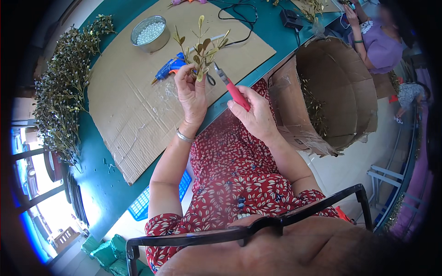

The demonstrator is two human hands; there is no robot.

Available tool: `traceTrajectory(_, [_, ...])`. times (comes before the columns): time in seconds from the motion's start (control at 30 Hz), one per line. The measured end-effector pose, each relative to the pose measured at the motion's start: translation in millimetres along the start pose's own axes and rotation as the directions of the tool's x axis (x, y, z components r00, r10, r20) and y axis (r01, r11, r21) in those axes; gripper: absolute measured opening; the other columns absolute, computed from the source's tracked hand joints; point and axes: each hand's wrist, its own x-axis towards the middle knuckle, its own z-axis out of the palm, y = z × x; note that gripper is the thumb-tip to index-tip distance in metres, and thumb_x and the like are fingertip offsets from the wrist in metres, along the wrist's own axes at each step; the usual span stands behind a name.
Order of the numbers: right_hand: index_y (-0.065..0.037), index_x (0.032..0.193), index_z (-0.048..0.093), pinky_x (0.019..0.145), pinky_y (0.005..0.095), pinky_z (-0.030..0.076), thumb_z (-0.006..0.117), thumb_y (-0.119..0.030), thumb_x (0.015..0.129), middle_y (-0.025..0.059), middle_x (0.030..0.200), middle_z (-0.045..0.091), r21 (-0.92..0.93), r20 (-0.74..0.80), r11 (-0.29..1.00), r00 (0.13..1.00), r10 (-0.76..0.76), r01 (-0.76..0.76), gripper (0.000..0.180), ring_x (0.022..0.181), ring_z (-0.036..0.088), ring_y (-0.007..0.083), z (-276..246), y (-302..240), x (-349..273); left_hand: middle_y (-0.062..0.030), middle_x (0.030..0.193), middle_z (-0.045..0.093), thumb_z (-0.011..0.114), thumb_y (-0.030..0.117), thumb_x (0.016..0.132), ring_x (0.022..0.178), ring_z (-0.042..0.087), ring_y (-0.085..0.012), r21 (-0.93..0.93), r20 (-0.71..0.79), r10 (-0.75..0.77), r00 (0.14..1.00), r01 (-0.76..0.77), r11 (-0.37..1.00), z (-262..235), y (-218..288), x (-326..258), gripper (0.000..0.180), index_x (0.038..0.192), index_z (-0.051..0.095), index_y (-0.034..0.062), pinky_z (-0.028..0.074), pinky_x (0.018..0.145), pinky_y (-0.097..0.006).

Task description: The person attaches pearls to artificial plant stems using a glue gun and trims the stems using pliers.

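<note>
My left hand [192, 99] pinches a small sprig of gold and brown leaves [202, 53] upright between thumb and fingers. In my right hand [258, 114] is a pair of pliers [238, 95] with red grips, its grey jaws pointing up and left, just right of the sprig and apart from it. Behind my left fingers a blue glue gun [169, 66] with an orange trigger lies on a cardboard sheet [124, 110]. Farther back on the sheet stands a round metal bowl [159, 43] holding many pearl-white beads [150, 32].
Leafy stems [64, 87] are heaped along the left of the teal table [102, 188]. An open cardboard box [282, 103] with sprigs inside stands at my right. A black cable [252, 18] and adapter [291, 19] lie at the back. Another person [384, 43] sits at far right.
</note>
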Motion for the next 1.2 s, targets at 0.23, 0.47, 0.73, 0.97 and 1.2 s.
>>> traceTrajectory(0.23, [0.003, 0.111, 0.054, 0.066, 0.0232, 0.044, 0.063, -0.018, 0.087, 0.0023, 0.082, 0.057, 0.021, 0.011, 1.0, 1.0, -0.005, 0.005, 0.033, 0.072, 0.052, 0.0077, -4.1, -1.9, 2.4, -0.0051, 0.107, 0.054, 0.057, -0.004, 0.088, 0.101, 0.052, -0.0125, 0.027, 0.022, -0.026, 0.999, 0.025, 0.999, 1.7, 2.3, 1.1, 0.039, 0.122, 0.04, 0.0079, 0.041, 0.087, -0.026])
traceTrajectory(0.47, [0.003, 0.106, 0.054, 0.064, 0.0239, 0.043, 0.062, -0.019, 0.088, 0.0039, 0.079, 0.056, 0.308, 0.075, 0.941, 0.989, 0.124, -0.142, 0.03, 0.07, 0.05, 0.0081, 2.2, -1.8, 0.8, -0.0036, 0.11, 0.049, 0.05, -0.007, 0.09, 0.087, 0.048, -0.0084, 0.047, -0.005, 0.037, 0.999, -0.036, 0.998, 3.9, -2.0, 0.8, 0.034, 0.121, 0.043, 0.0056, 0.043, 0.08, -0.023])
traceTrajectory(0.73, [0.003, 0.112, 0.052, 0.071, 0.0203, 0.042, 0.06, -0.016, 0.09, -0.0006, 0.086, 0.054, 0.244, 0.095, 0.958, 0.987, 0.13, -0.15, 0.031, 0.077, 0.049, 0.0051, -3.6, 1.0, 3.7, -0.0027, 0.105, 0.047, 0.05, -0.008, 0.089, 0.087, 0.048, -0.0088, 0.056, -0.016, 0.054, 0.998, -0.053, 0.997, 6.3, -3.6, 2.9, 0.032, 0.118, 0.046, 0.0052, 0.042, 0.08, -0.022])
traceTrajectory(0.97, [0.004, 0.107, 0.054, 0.063, 0.0229, 0.042, 0.061, -0.017, 0.089, 0.002, 0.078, 0.055, 0.276, 0.075, 0.949, 0.988, 0.136, -0.152, 0.029, 0.069, 0.049, 0.0068, -3.0, 6.8, 4.9, -0.0036, 0.095, 0.048, 0.056, -0.009, 0.084, 0.076, 0.043, -0.0112, 0.216, -0.019, 0.129, 0.992, -0.122, 0.969, 8.1, -10.9, 2.8, 0.031, 0.11, 0.052, 0.0065, 0.04, 0.068, -0.023])
traceTrajectory(1.2, [0.004, 0.107, 0.056, 0.054, 0.0208, 0.038, 0.057, -0.021, 0.091, -0.0011, 0.074, 0.052, 0.52, 0.186, 0.813, 0.964, 0.192, -0.262, 0.03, 0.059, 0.045, 0.0049, -0.7, 7.0, 5.7, -0.0047, 0.088, 0.047, 0.061, -0.009, 0.081, 0.072, 0.044, -0.0138, 0.309, -0.008, 0.213, 0.977, -0.2, 0.93, 10.3, -13.2, 4.0, 0.033, 0.108, 0.052, 0.0089, 0.04, 0.063, -0.024])
